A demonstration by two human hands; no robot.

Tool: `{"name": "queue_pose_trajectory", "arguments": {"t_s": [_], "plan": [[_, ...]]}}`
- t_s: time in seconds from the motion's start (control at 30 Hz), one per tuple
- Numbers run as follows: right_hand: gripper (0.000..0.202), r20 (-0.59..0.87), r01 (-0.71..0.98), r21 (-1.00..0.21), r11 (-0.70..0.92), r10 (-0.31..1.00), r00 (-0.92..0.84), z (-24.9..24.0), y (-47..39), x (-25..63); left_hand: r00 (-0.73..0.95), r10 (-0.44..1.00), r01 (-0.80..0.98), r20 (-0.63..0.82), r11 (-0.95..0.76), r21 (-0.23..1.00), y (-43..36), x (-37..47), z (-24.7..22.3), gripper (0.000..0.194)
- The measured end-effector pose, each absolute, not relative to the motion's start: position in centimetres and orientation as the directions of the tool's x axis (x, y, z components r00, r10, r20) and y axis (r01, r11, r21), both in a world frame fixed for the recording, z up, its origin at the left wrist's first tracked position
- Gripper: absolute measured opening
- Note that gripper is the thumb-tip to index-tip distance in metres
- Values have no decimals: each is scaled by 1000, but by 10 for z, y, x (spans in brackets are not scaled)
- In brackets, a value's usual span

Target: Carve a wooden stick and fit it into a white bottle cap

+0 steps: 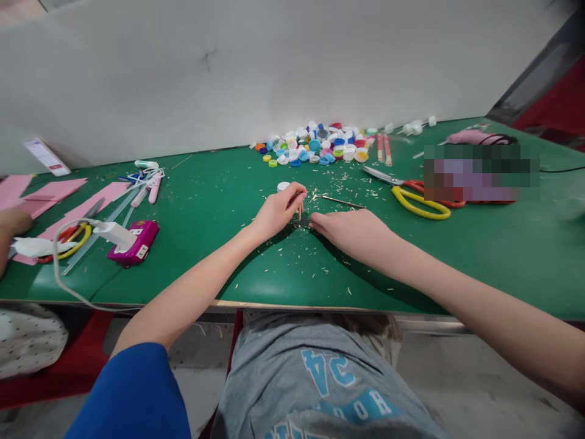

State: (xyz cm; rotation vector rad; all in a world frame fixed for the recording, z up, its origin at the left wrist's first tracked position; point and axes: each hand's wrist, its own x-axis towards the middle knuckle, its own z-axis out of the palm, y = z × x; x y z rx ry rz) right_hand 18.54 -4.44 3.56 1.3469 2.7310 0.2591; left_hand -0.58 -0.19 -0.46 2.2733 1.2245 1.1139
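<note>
Between the fingertips of my left hand (280,212) is a short, thin wooden stick (300,213), held nearly upright. My right hand (351,233) pinches a small dark flat piece (303,224) close to the stick's lower end; its exact kind is too small to make out. Both hands are closed and almost meet over the green tabletop (201,238). Pale wood shavings (324,268) lie scattered around them. Just beyond my left hand sits a white bottle cap (283,185). A thin dark rod (342,202) rests beyond my right hand.
A heap of coloured bottle caps (314,145) lies by the wall. Scissors (420,201) with red and yellow handles are at right. On the left are a magenta power adapter (137,241), its cable, glue guns (154,186), pink paper (55,195) and another person's hand (13,225).
</note>
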Motion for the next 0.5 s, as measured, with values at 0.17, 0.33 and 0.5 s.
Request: {"name": "queue_pose_trajectory", "arguments": {"t_s": [0.17,0.33,0.5], "plan": [[33,-18,783,183,595,798,-602,39,-46,184,330,815,551,475,-576,605,-1,-6,-5,19],[34,-16,782,184,596,797,-604,38,-45,185,329,816,549,476,-575,606,-2,-6,-4,19],[35,-11,777,190,600,793,-610,37,-45,186,328,821,560,467,-567,604,-2,-6,-4,19]]}}
